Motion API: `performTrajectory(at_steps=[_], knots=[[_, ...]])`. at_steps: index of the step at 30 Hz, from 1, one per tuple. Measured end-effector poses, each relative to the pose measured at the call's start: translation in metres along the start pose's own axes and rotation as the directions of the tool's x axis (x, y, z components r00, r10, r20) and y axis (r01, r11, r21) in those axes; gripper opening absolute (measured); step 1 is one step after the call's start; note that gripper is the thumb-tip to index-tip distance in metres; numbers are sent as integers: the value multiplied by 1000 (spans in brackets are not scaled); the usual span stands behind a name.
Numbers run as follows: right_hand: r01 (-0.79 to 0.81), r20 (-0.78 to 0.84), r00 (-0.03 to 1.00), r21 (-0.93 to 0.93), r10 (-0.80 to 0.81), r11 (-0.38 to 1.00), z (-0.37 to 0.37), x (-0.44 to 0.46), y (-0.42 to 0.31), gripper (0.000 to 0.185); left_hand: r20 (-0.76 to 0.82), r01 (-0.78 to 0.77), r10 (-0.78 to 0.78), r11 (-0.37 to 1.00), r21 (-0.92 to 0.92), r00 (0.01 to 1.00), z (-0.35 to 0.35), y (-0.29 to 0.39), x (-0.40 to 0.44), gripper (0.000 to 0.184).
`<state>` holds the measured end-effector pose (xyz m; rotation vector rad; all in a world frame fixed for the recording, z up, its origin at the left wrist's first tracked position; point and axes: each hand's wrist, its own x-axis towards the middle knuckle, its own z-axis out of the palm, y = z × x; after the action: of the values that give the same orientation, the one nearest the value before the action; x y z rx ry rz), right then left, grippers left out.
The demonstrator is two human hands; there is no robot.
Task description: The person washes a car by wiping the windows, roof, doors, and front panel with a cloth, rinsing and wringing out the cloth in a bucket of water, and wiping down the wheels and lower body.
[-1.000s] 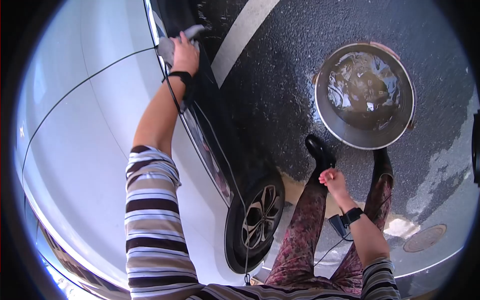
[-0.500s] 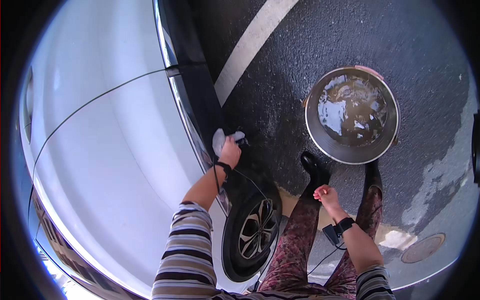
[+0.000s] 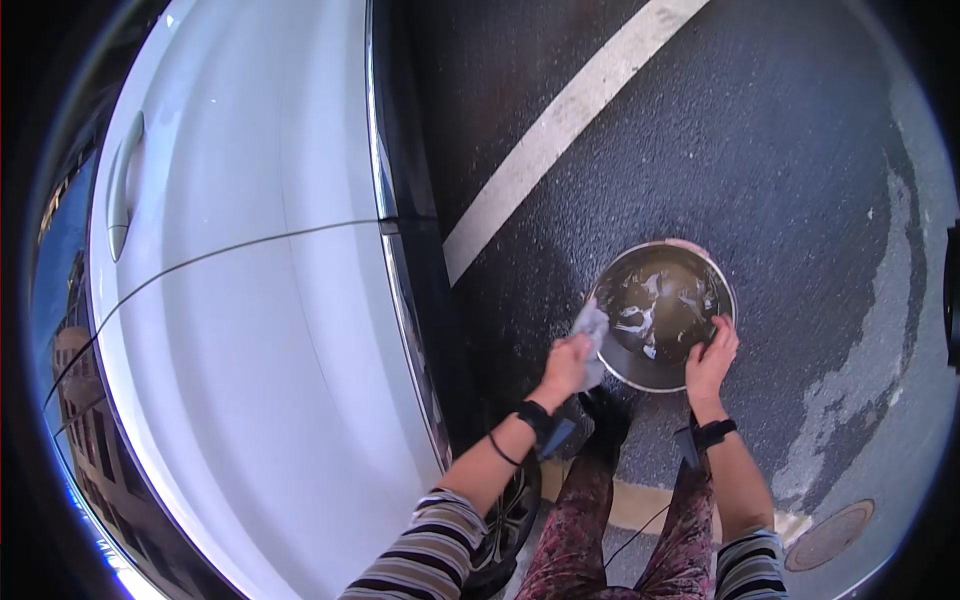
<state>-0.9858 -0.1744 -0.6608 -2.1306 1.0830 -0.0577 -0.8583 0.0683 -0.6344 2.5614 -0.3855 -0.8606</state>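
Observation:
A metal bucket [image 3: 640,376] of murky brown water [image 3: 655,300] stands on the asphalt in front of my boots. My left hand [image 3: 566,366] is closed around a wet, light grey cloth [image 3: 592,335] at the bucket's left rim. Part of the cloth lies against the rim. My right hand [image 3: 710,362] is at the near right rim, with its thumb and fingers apart and nothing held in it. Its fingertips reach over the rim; how firmly they touch it I cannot tell.
The white car [image 3: 270,320] fills the left side, with its dark lower sill [image 3: 415,170] beside me. A wheel [image 3: 510,520] is partly hidden behind my left arm. A white painted line [image 3: 560,125] crosses the asphalt. A round manhole cover [image 3: 830,535] lies at the lower right.
My left hand has moved the cloth from the car's lower side rightward to the bucket. My right hand has gone from above my leg to the bucket's rim. The view has shifted.

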Motion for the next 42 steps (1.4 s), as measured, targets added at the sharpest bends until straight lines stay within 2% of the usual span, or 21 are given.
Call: performTrajectory(at_steps=[1,2,4,9,14,16,18,19,21,22,23,25,26,30,31,34,35,36,37,40,42], knots=[[-28,10,1000,-68,29,997,3,15,6,66,48,-3,9,994,-105,999,15,2,9,29],[-52,21,998,-134,55,990,9,29,16,74,185,125,-103,986,-109,977,30,6,20,37],[-204,186,953,-186,239,961,30,57,36,83,220,235,-192,954,-185,956,52,18,36,42],[-361,350,826,-273,442,892,36,93,32,94,235,140,-125,989,-48,964,15,66,53,46],[-385,398,811,-186,428,904,22,96,39,94,166,130,-133,991,30,977,-14,78,61,47],[-394,409,811,-148,418,907,7,98,33,92,196,138,-149,988,68,969,-20,94,65,57],[-320,409,838,-169,362,932,-13,95,22,79,152,119,-137,986,121,979,-29,126,66,63],[-311,440,817,-208,373,927,-17,93,18,66,146,61,-85,985,160,986,-31,140,66,71],[-304,433,852,-49,294,952,-35,76,7,34,156,-8,-15,990,142,988,-33,164,65,70],[-242,399,882,-77,252,967,-43,66,-6,22,161,-41,20,991,130,987,-32,175,63,70],[-221,540,800,-144,263,965,-40,60,-8,21,149,-128,103,977,170,984,-28,179,61,69],[-21,590,801,-138,99,990,-43,43,-22,28,220,-212,169,959,190,961,-31,190,55,68],[115,691,716,-257,99,959,-53,47,-43,31,257,-247,193,948,199,947,-34,194,53,67],[21,716,683,-215,143,976,-39,46,-34,34,405,-227,102,934,275,909,-38,181,57,65],[8,737,654,-231,169,973,-40,50,-38,38,395,-240,124,935,262,911,-37,174,62,55],[96,813,562,-244,150,965,-42,58,-39,39,707,-343,70,905,252,703,-23,150,95,41],[114,809,555,-304,193,946,-31,56,-34,40,755,-221,76,971,93,651,-11,133,103,30],[178,809,567,-302,153,937,-29,52,-34,38,761,-282,148,958,48,632,13,108,111,49],[163,804,566,-329,185,930,-28,49,-36,38,855,-283,116,958,38,506,-13,130,105,43],[164,789,575,-372,218,913,-39,56,-61,33,939,-110,-173,971,214,297,-53,154,115,47],[176,801,550,-390,238,904,-37,58,-61,28,841,-222,-11,963,155,541,-63,140,108,60]])
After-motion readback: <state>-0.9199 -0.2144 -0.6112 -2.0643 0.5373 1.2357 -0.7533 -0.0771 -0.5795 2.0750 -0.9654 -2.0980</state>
